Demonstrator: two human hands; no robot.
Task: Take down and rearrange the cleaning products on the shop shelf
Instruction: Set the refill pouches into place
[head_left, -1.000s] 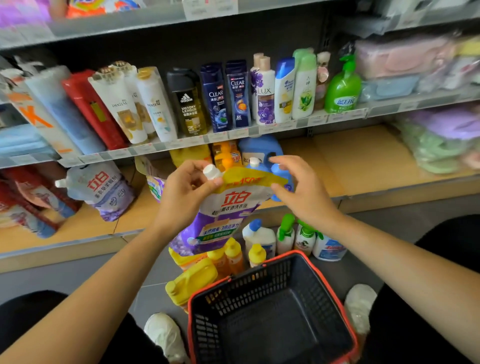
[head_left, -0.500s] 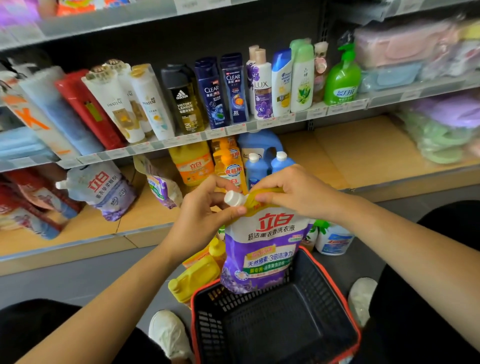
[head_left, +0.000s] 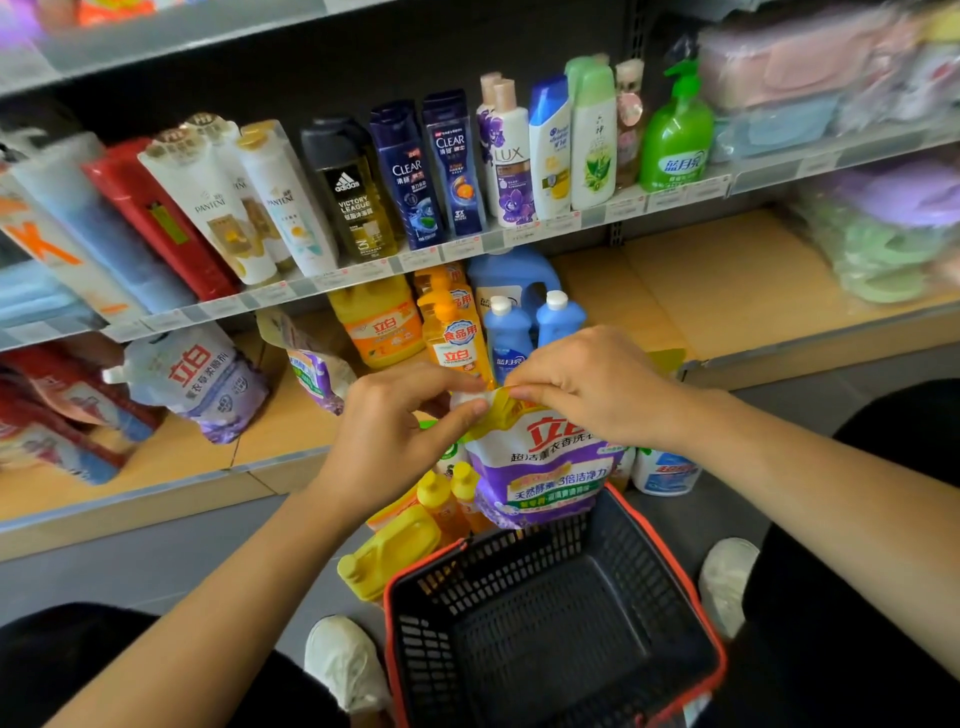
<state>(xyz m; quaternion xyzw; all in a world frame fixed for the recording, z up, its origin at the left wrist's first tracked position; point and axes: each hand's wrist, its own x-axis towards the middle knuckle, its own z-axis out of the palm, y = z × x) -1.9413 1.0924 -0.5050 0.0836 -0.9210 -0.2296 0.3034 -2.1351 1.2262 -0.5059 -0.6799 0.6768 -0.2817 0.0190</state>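
Pouch (head_left: 540, 467): lowered from shelf height; hung upright just above the basket's (head_left: 545, 639) far rim.
Left hand (head_left: 395, 436): pinched its white cap (head_left: 467, 402).
Right hand (head_left: 587, 384): pinched its yellow top edge.

Shop aisle, price-tagged shelf (head_left: 358, 274), shampoo bottles (head_left: 410, 171), shopping basket (head_left: 519, 629)

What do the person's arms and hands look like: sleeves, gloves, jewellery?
The left arm and right arm are bare to the frame edge, with no sleeves showing. The left hand and right hand wear no gloves; no ring, watch or bracelet is visible.
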